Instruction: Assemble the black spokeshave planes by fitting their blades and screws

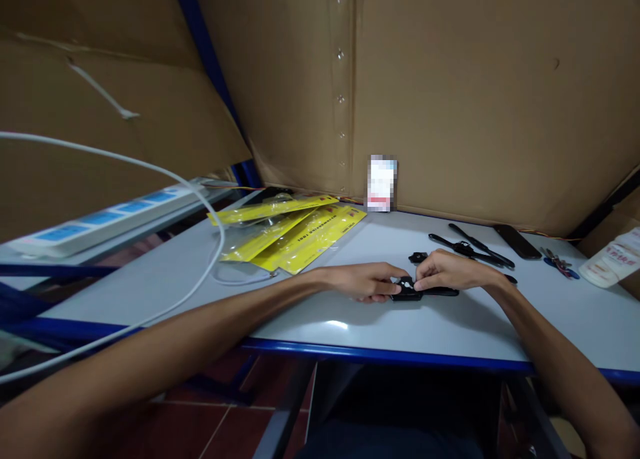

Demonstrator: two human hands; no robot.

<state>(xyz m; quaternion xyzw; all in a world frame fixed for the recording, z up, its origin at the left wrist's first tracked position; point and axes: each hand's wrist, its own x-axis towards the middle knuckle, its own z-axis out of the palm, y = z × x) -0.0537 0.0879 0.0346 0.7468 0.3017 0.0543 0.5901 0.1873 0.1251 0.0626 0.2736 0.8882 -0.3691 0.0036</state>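
Observation:
A black spokeshave (407, 295) lies on the table in front of me, its handle reaching out to the right under my right hand. My left hand (367, 282) grips its left end, thumb and fingers closed on it. From the other side, my right hand (445, 270) pinches at the middle of the tool, fingertips close to my left thumb. What the right fingertips press on is too small to make out. Just beyond the hands rests a small black metal part (417, 257). Farther right lie more black spokeshaves (467, 248), partly overlapping.
Yellow-carded clear packages (310, 235) are piled at the back left. A white cable (220, 232) loops past a power strip (120, 219). At right are a dark phone (517, 241), keys (557, 263) and a white bottle (610, 259). A blurred upright card or screen (382, 183) leans on the cardboard wall.

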